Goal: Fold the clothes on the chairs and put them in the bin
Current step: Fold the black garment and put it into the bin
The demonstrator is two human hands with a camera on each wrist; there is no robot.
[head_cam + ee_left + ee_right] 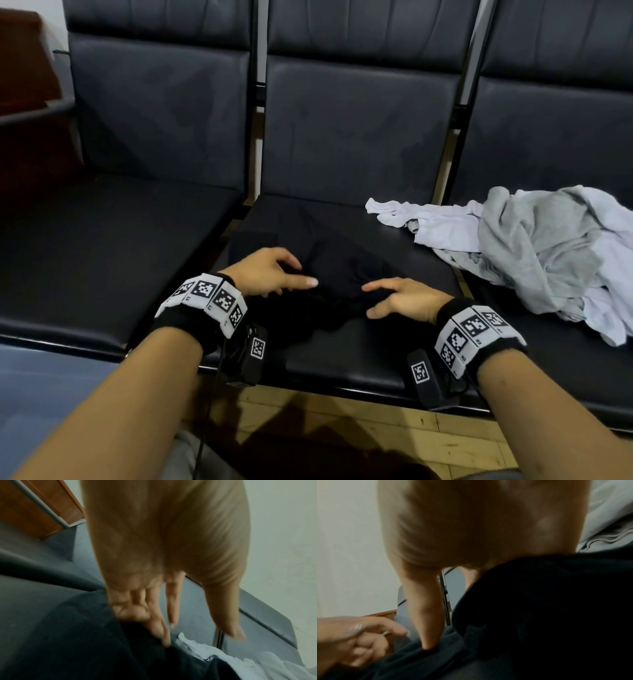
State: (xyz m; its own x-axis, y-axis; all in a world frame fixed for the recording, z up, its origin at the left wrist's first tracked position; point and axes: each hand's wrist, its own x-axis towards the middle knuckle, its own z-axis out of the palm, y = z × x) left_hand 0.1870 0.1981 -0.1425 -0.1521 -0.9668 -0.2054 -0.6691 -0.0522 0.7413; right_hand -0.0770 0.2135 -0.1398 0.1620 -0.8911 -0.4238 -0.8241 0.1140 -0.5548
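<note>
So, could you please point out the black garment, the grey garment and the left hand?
black garment (342,260), head view, on its crumpled middle.
grey garment (534,240), head view, on its bunched upper fabric.
left hand (263,270), head view, on its back.

Head view looks down; both close wrist views share the black garment (72,635).

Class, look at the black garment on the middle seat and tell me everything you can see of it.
The black garment is soft, matte dark cloth, lying rumpled and only partly spread on the middle seat of the black padded chairs. Its near edge is bunched. The left hand rests on it with some fingers curled; the right hand grips the bunched cloth. Its type cannot be told.
</note>
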